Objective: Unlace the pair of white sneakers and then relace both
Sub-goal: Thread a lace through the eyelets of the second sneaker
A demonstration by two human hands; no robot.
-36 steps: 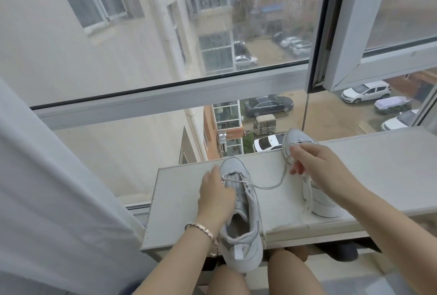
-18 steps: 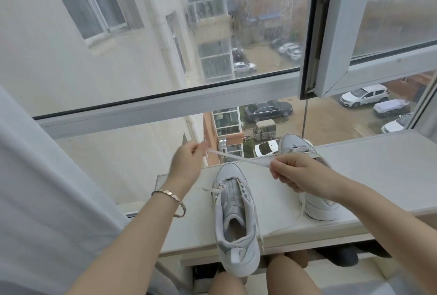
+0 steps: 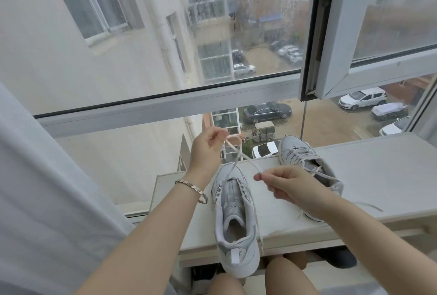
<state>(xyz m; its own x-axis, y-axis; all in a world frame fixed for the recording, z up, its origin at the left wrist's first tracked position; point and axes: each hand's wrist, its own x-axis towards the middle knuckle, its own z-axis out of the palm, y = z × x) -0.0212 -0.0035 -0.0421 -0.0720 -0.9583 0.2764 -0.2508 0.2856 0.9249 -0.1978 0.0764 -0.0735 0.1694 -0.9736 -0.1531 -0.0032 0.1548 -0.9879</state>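
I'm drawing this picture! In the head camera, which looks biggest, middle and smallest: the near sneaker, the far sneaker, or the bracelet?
1. near sneaker, though it's closest to the camera
2. far sneaker, partly hidden by the right hand
3. bracelet, clearly smallest

A white sill [image 3: 378,176] — grey curtain [image 3: 47,200] left, parked cars [image 3: 267,112] outside.

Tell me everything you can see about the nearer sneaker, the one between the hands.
The nearer sneaker is white with grey panels, upright on the ledge, toe toward the window, heel overhanging the near edge. Its eyelets look mostly empty. Its lace rises from the toe end, pinched by the left hand and right hand.
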